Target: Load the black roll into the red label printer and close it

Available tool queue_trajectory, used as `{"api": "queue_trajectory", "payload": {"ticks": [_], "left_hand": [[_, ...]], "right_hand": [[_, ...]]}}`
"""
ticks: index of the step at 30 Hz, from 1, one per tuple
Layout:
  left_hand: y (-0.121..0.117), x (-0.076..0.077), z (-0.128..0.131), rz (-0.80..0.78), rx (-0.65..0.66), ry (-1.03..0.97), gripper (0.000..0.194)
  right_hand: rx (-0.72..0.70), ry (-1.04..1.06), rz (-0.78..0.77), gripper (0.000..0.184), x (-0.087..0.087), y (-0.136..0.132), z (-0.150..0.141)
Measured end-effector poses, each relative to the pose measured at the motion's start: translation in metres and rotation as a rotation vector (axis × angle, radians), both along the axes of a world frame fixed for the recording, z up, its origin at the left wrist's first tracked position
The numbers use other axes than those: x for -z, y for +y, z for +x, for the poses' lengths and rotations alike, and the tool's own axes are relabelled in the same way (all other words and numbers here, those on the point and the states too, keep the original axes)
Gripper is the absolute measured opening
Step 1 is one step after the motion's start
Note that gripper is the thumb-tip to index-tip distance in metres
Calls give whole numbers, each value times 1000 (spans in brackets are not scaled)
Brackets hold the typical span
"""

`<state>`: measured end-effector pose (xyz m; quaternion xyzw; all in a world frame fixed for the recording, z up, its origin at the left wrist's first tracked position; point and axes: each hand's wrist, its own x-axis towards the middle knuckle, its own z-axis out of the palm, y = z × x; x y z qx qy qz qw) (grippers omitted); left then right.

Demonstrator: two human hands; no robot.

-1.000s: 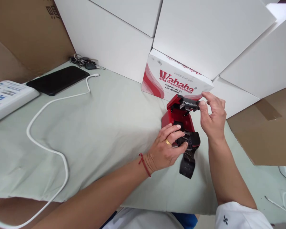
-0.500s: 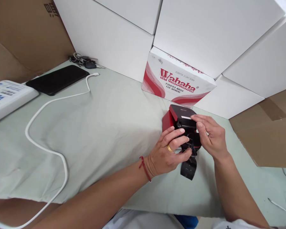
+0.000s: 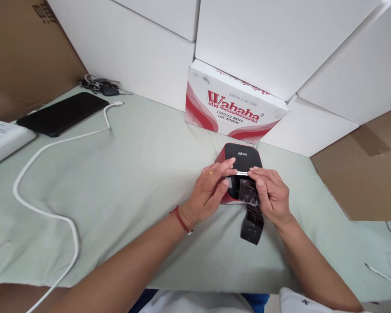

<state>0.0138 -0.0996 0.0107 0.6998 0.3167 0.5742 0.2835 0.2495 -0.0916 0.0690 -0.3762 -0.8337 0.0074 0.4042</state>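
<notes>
A small red and black label printer sits on the cloth with its black lid down. From its front hangs a crinkled black strip, curling onto the cloth. My left hand, wearing a ring, grips the printer's left side, fingers over the lid and thumb at the front face. On the right, my right hand has its fingertips on the lid's front edge beside a white sticker, its thumb lower down near the strip. The inside of the printer is hidden.
Behind the printer stands a Wahaha carton against white panels. To the left lie a black phone, keys, a white cable and a white box. Brown cardboard stands at right.
The printer's lid has swung down from raised to closed. My right hand came down with it, and my left hand moved from the strip onto the lid's left side.
</notes>
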Motion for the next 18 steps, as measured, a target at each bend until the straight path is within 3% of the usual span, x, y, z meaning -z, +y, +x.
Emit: {"api": "queue_trajectory", "payload": {"ticks": [6, 11, 15, 18], "left_hand": [[4, 2, 4, -236, 58, -226, 62], [13, 1, 7, -560, 67, -397, 106], [13, -6, 12, -610, 125, -441, 108], [12, -6, 16, -617, 174, -472, 104]], "right_hand": [[30, 40, 88, 30, 10, 0, -6], [-66, 40, 141, 33, 9, -12, -6], [-211, -5, 184, 31, 2, -19, -7], [-237, -25, 192, 28, -1, -18, -10]]}}
